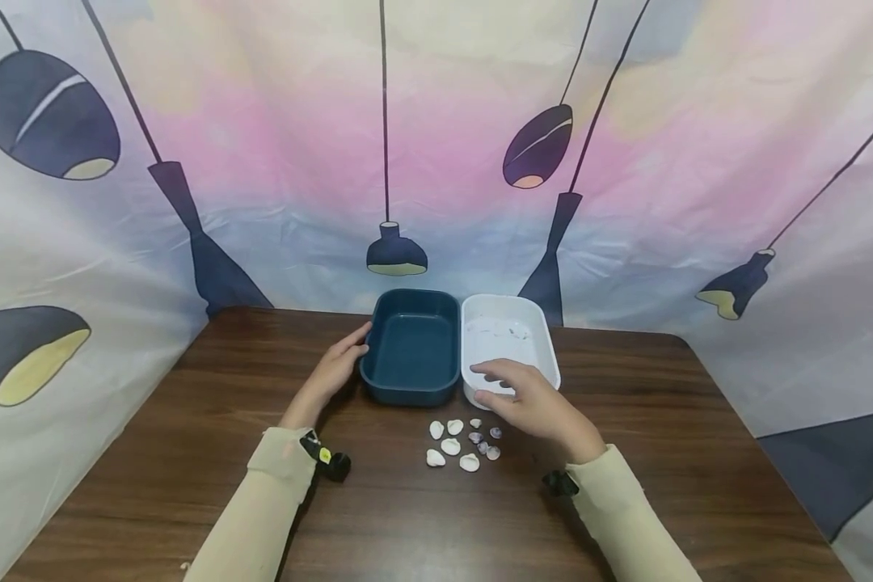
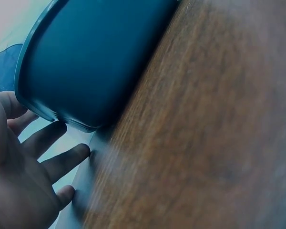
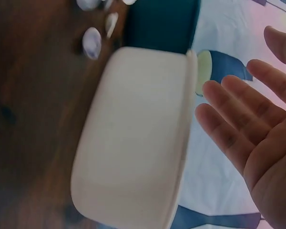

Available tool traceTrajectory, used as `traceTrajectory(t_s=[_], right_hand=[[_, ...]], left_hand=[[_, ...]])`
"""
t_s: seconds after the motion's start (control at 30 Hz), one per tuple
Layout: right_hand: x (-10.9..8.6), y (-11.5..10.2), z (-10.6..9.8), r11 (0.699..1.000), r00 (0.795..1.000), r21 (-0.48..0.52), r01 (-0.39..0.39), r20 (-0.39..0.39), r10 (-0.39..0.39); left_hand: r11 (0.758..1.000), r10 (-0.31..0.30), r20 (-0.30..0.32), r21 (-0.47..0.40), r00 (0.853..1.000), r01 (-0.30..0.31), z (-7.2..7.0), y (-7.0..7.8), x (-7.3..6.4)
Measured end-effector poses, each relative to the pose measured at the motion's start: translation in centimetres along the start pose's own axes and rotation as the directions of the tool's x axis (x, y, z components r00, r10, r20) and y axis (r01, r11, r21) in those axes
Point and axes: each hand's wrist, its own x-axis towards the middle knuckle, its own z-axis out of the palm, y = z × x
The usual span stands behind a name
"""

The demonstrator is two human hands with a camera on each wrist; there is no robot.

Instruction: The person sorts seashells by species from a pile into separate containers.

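My left hand (image 1: 332, 368) is at the left wall of a dark teal rectangular tub (image 1: 411, 347), its fingers stretched along the rim. In the left wrist view the fingers (image 2: 64, 162) are spread beside the tub's corner. Over the near part of a white tub (image 1: 505, 315) hovers my right hand (image 1: 527, 398), fingers relaxed and holding nothing. The right wrist view has its fingers (image 3: 238, 119) loosely extended above the white tub's rim (image 3: 190, 109). In front of the tubs lie several white seashells (image 1: 450, 446) and several smaller purplish seashells (image 1: 483, 447).
The two tubs stand side by side at the back of a dark wooden table (image 1: 378, 517). Behind it hangs a cloth backdrop (image 1: 305, 178) printed with lamps. Small dark specks (image 1: 518, 333) show inside the white tub. A tiny pale bit (image 1: 185, 566) lies near the left sleeve.
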Motion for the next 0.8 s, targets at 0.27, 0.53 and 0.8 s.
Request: traceTrajectory(t_s=[0.27,0.53,0.8], right_hand=[[0.3,-0.3,1.6,0.999,0.998,-0.037,0.036,0.060,-0.034],[0.4,-1.1,2.0,0.991,0.992,-0.078,0.111,0.062,-0.107],[0.6,-1.5,3.3,0.993,0.980,-0.083,0.082,0.187,-0.065]], left_hand=[[1.000,0.007,0.011,-0.008,1.000,-0.007,-0.2,-0.1,-0.2],[1.000,0.013,0.019,-0.008,1.000,-0.012,-0.1,0.4,0.1],[1.000,0.002,0.011,0.002,1.000,-0.002,-0.1,0.8,-0.3]])
